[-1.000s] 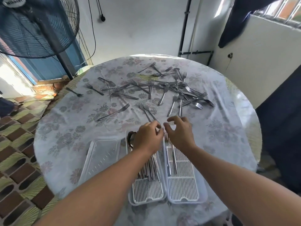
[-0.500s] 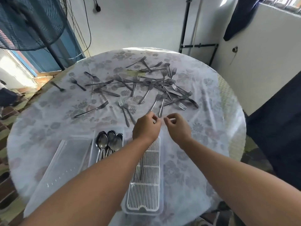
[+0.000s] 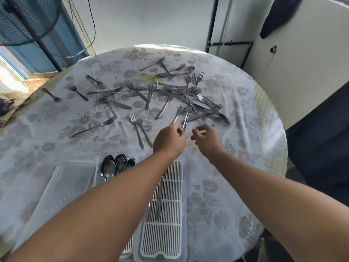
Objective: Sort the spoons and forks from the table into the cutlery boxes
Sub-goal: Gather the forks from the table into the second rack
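Observation:
Several forks [image 3: 168,95] lie scattered across the middle and back of the round table [image 3: 47,129]. My left hand [image 3: 169,141] is at the near edge of the pile, its fingertips pinching the handle end of a fork [image 3: 178,114]; a second fork [image 3: 186,116] lies right beside it. My right hand [image 3: 206,138] hovers just to the right with loosely curled fingers, holding nothing. Nearer to me stand the two cutlery boxes: one with several spoons [image 3: 111,167], one with a white slatted tray [image 3: 166,229] and a fork [image 3: 158,201] inside. My left forearm hides much of both.
A clear plastic lid [image 3: 66,188] lies left of the boxes. Two forks [image 3: 139,129] lie side by side left of my left hand. A standing fan [image 3: 22,19] is at the far left, a white wall behind, and dark cloth [image 3: 321,148] hangs at the right.
Both hands have moved forward from the boxes to the near edge of the fork pile. The camera has tilted, so the table appears lower.

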Demonstrator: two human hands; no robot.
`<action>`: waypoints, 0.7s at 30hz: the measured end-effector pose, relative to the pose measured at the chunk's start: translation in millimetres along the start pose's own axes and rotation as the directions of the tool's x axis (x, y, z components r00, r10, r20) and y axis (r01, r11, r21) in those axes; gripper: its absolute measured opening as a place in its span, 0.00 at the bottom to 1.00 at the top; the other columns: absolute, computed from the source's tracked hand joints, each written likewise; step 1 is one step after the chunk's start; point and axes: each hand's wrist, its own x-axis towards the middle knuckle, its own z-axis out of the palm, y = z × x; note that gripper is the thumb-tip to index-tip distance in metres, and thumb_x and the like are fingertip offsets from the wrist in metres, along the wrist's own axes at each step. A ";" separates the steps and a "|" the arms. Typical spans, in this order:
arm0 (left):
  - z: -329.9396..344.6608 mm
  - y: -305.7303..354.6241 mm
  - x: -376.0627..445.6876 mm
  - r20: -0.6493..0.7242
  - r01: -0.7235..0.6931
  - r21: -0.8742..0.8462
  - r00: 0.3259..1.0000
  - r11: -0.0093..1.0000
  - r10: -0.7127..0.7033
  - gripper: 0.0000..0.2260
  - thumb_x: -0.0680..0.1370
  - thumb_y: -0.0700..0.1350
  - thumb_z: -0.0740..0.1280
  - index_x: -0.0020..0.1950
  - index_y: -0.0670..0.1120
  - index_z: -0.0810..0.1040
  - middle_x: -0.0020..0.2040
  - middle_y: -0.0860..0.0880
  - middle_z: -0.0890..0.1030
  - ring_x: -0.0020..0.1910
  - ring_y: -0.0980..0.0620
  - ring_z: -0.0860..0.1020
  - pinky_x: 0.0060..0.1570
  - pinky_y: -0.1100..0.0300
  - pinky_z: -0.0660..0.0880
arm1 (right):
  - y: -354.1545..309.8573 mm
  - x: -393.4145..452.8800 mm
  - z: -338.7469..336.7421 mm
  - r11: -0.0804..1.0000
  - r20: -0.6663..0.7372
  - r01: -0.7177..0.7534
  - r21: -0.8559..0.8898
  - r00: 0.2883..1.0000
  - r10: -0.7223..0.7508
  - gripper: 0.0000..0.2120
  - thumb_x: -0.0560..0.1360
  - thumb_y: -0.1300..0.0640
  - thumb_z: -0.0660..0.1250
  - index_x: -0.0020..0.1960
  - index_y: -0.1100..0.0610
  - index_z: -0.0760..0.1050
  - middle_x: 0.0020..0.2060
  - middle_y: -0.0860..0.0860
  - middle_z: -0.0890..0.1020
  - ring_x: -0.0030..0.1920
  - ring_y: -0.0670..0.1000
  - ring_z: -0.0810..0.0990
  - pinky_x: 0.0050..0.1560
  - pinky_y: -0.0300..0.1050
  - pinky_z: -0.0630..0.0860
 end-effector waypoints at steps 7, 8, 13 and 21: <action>35.7 22.2 35.3 -0.012 0.077 0.023 0.997 0.997 -0.077 0.02 0.77 0.48 0.68 0.47 0.51 0.78 0.50 0.47 0.80 0.48 0.44 0.79 0.47 0.52 0.78 | 20.7 49.7 -17.4 0.988 0.039 0.059 -0.142 0.998 -0.054 0.10 0.79 0.48 0.68 0.58 0.50 0.77 0.48 0.47 0.83 0.47 0.51 0.81 0.42 0.43 0.71; 39.5 24.2 40.5 -0.016 0.103 0.041 0.995 0.994 -0.102 0.02 0.78 0.48 0.67 0.47 0.50 0.78 0.51 0.46 0.79 0.48 0.44 0.78 0.48 0.51 0.78 | 25.7 57.4 -22.0 0.977 0.038 0.088 -0.194 0.996 -0.083 0.10 0.79 0.48 0.68 0.58 0.50 0.77 0.50 0.48 0.81 0.49 0.51 0.80 0.45 0.44 0.71; 66.7 40.0 72.7 -0.069 0.239 0.161 0.970 0.957 -0.231 0.07 0.80 0.45 0.66 0.57 0.47 0.77 0.58 0.42 0.77 0.56 0.39 0.76 0.53 0.48 0.77 | 48.4 102.3 -53.8 0.889 0.140 0.200 -0.411 0.978 -0.156 0.21 0.75 0.49 0.72 0.65 0.51 0.72 0.60 0.55 0.77 0.62 0.58 0.74 0.60 0.51 0.72; 95.8 51.9 98.2 -0.079 0.309 0.270 0.951 0.912 -0.299 0.12 0.79 0.32 0.60 0.60 0.43 0.69 0.55 0.40 0.80 0.52 0.38 0.80 0.42 0.50 0.71 | 55.9 135.9 -58.4 0.750 0.296 0.342 -0.566 0.934 -0.202 0.22 0.77 0.46 0.69 0.68 0.52 0.71 0.65 0.55 0.75 0.66 0.60 0.72 0.61 0.52 0.72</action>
